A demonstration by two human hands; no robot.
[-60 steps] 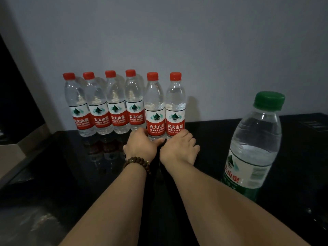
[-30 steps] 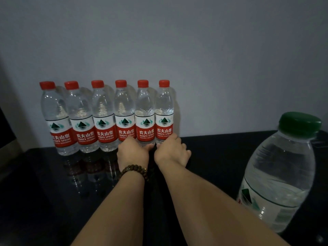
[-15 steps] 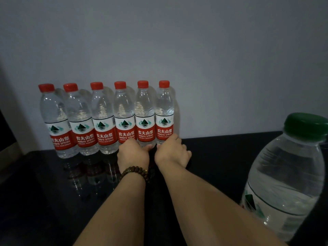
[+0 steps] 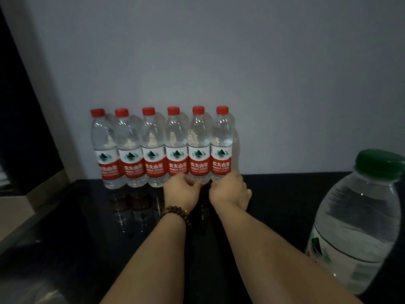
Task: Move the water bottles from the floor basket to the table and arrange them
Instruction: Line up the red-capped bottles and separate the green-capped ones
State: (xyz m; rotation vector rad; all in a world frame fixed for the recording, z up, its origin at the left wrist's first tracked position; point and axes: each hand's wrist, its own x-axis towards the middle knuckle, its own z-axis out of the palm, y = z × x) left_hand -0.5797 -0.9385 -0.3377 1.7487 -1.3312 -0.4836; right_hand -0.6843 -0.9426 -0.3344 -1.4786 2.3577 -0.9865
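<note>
Several red-capped water bottles stand upright in a tight row against the wall at the back of the black table. My left hand, a bead bracelet on its wrist, is curled with its knuckles and thumb against the bases of the fourth and fifth bottles. My right hand touches the base of the rightmost bottle, its fingers spread down toward the table. Neither hand wraps around a bottle. The floor basket is out of sight.
A larger green-capped water bottle stands close on the right, near my right forearm. A pale wall runs behind the row. A lower beige surface lies past the table's left edge.
The two rightmost bottles were slid back into line with the others. Since then the hands have stayed at their bases, and the view has shifted a little to the left.
</note>
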